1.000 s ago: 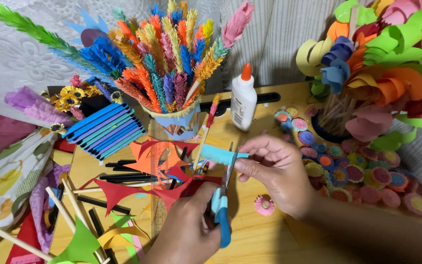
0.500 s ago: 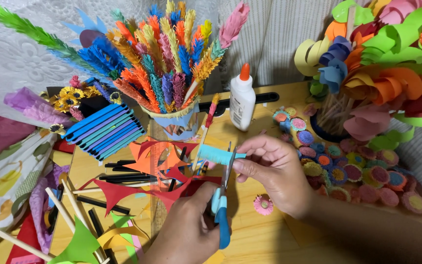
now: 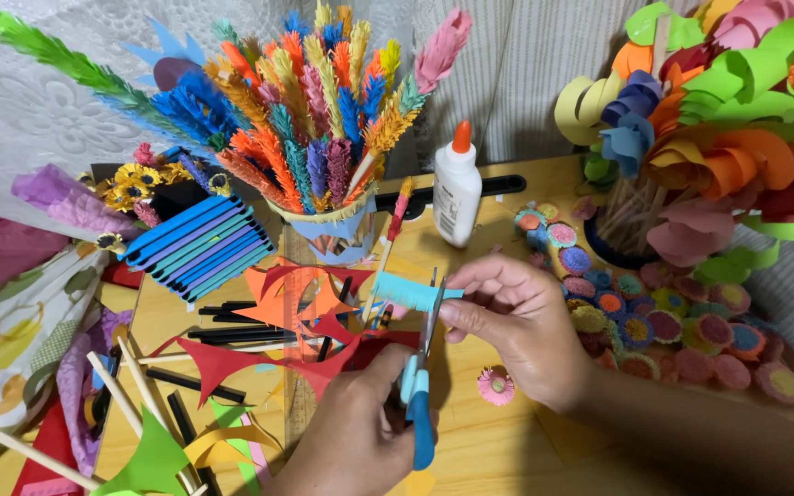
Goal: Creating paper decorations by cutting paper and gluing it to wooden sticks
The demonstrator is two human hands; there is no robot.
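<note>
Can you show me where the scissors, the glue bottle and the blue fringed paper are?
scissors [image 3: 418, 404], head view, blue handle.
glue bottle [image 3: 457, 193], head view, white body.
blue fringed paper strip [image 3: 406, 292], head view, middle of strip.

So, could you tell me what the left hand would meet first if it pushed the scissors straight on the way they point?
Probably the fringed blue paper strip that the right hand holds, just past the scissors in the left hand.

1. Glue bottle [image 3: 457, 195]: only package in view, upright on wood table [image 3: 507, 450], centre-right, btwn feather cup and paper flowers. White, tapered body w/ orange cone tip.
2. Label on bottle front: small, dark print on white, too small to make out.
3. No signs, no screens.
</note>
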